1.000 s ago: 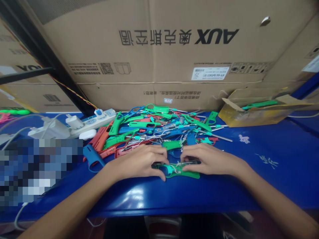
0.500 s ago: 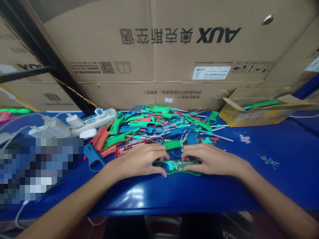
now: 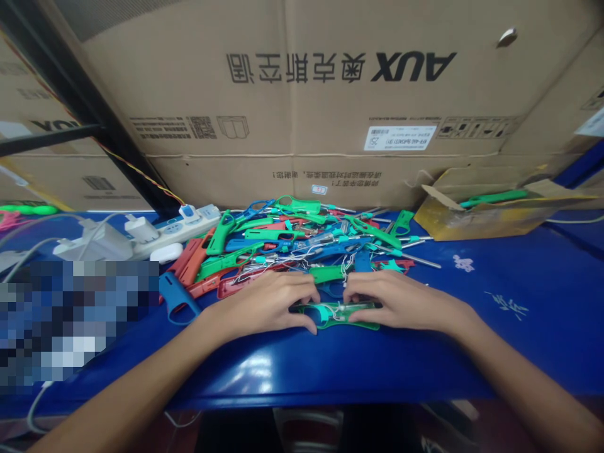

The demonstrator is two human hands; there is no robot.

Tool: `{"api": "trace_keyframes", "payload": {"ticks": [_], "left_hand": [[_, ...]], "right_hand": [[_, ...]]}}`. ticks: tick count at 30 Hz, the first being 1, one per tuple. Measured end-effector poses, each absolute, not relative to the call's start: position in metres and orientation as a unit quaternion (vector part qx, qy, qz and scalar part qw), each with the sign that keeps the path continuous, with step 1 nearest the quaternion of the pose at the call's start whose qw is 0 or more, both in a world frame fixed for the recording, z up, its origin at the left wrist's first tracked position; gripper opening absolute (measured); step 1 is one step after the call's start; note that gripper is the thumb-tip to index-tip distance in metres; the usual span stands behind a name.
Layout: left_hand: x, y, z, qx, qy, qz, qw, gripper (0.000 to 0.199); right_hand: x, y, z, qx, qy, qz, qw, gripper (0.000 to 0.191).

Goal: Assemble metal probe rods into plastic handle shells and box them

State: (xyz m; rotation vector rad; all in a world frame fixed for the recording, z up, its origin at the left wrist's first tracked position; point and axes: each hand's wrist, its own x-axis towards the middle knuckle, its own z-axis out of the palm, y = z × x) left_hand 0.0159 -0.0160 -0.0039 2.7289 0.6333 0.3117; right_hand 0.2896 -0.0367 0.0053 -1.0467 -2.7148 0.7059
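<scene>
Between my two hands a green lighter casing (image 3: 356, 325) lies on its back, its inside facing up. A teal trigger (image 3: 323, 313) and thin white wires sit in it, along with a clear part towards its right end. My left hand (image 3: 267, 303) grips the left end between thumb and fingers. At the right end, my right hand (image 3: 401, 301) pinches the casing and its inner parts; those fingertips are partly hidden. Just beyond my hands is a heap of lighter parts: green casings (image 3: 274, 234), red casings (image 3: 191, 261), blue ones (image 3: 177, 296) and metal tubes (image 3: 419, 258).
A small open carton (image 3: 457, 220) holding a green piece stands at the back right. On the left are a power strip (image 3: 177, 231) with chargers, a white case (image 3: 166, 253) and a blurred patch. A large cardboard box (image 3: 302, 94) walls off the back of the blue table (image 3: 236, 377).
Both hands keep nearly the same place and grip. The right thumb and the casing's right end have shifted very slightly.
</scene>
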Motion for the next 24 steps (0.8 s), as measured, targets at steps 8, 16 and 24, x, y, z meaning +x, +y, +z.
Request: {"api": "trace_keyframes", "payload": {"ticks": [8, 16, 24], "left_hand": [[0.0168, -0.0176, -0.0008, 0.968, 0.197, 0.108, 0.113, 0.031], [0.0192, -0.0187, -0.0043, 0.971, 0.192, 0.113, 0.085, 0.034], [0.0198, -0.0191, -0.0055, 0.970, 0.202, 0.112, 0.073, 0.032]], "right_hand": [[0.2915, -0.0363, 0.0051, -0.343, -0.909, 0.226, 0.070, 0.027], [0.2945, -0.0358, 0.0073, -0.345, -0.907, 0.233, 0.068, 0.029], [0.2973, -0.0352, 0.0091, -0.338, -0.907, 0.245, 0.061, 0.027]]}}
